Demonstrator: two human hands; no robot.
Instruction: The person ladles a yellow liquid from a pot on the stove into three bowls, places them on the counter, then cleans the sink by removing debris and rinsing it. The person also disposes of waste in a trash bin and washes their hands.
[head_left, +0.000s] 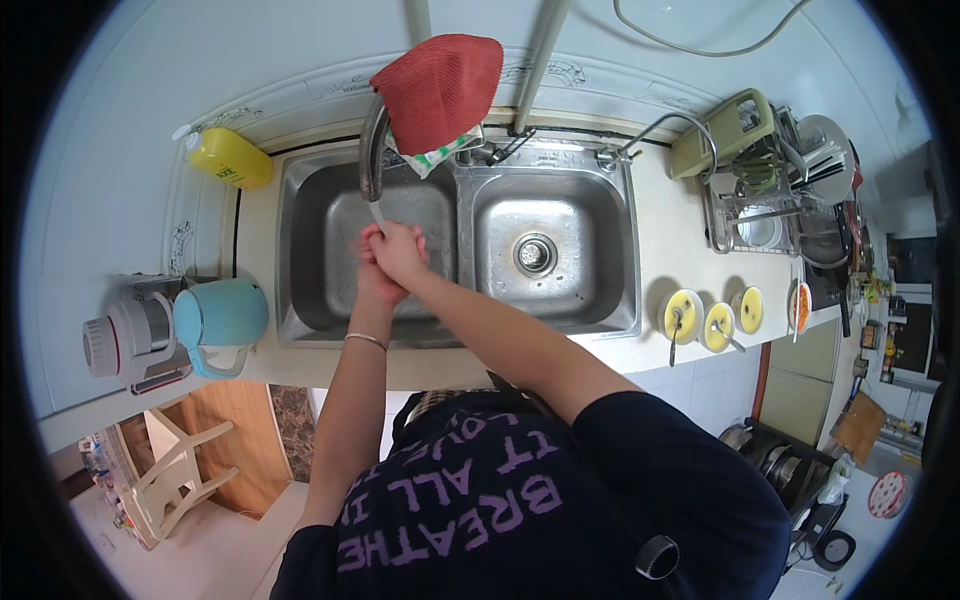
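Observation:
Under the running water, my right hand (399, 253) lies over my left hand (381, 283), and the two are pressed together. Parts of the fingers are blurred or covered, so how far the left fingers are closed is hidden. A thin stream of water (378, 217) falls on them from the dark curved faucet (371, 150). Both hands are above the left basin (341, 225) of a stainless-steel double sink. A bracelet (366, 340) circles my left wrist. No separate object shows between the palms.
Red cloth (442, 90) hangs by the faucet. The right basin (555, 210) has a drain strainer (535, 255). Left stand a yellow detergent bottle (231, 159) and light-blue kettle (221, 319). Right are a dish rack (750, 202) and bowls of yellow food (681, 315), some with spoons.

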